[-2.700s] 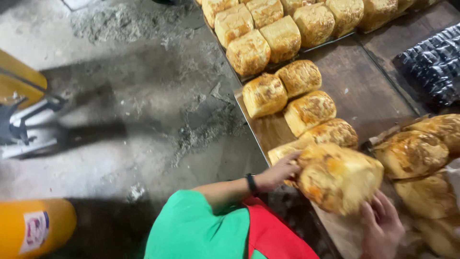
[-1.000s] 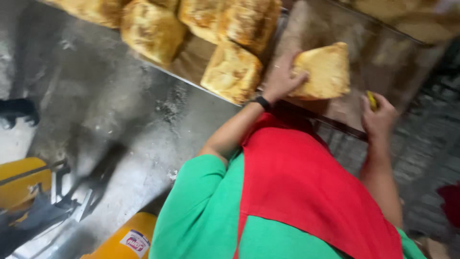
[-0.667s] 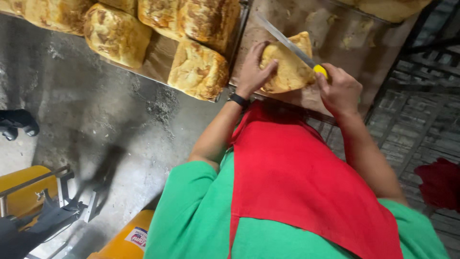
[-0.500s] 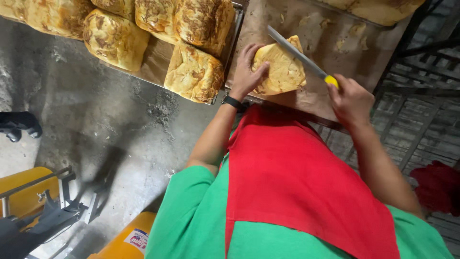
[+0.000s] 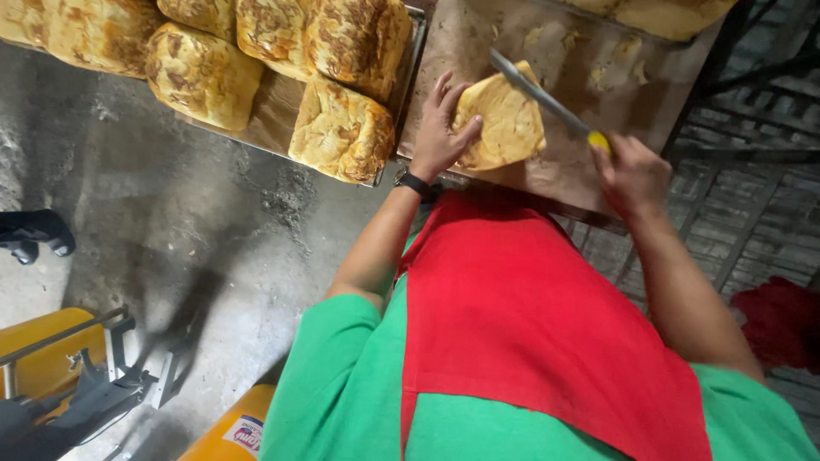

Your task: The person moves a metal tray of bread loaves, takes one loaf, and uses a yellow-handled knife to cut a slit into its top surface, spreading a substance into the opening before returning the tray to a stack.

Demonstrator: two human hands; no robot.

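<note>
The loaf (image 5: 504, 119) lies on a brown paper-covered board (image 5: 598, 68) at about one o'clock from the centre of the view, pinned between the two hands: the left hand (image 5: 440, 132) sits at the loaf's nine o'clock, the right hand (image 5: 630, 175) at its four o'clock. The left hand is open, fingers spread and pressed flat against the loaf's side, thumb lying over its near face, steadying it. The right hand is closed in a fist around the yellow handle of a knife (image 5: 547, 98), whose blade runs up toward ten o'clock and rests across the top of the loaf. The left forearm, with a black wristband (image 5: 413, 182), reaches straight up from six o'clock; the right forearm comes in from five o'clock, elbow bent outward. Both arms emerge from green sleeves, with a red apron (image 5: 530, 324) filling the lower middle.

At nine to eleven o'clock of the loaf a metal tray (image 5: 265, 128) carries several browned loaves (image 5: 342, 132), the nearest just beside the left hand but apart from it. More bread (image 5: 658, 13) lies at the board's far edge at twelve o'clock. Grey concrete floor (image 5: 171, 230) spreads to the left, with a yellow cart (image 5: 51, 358) at seven o'clock. Nothing lies between the hands and the loaf
</note>
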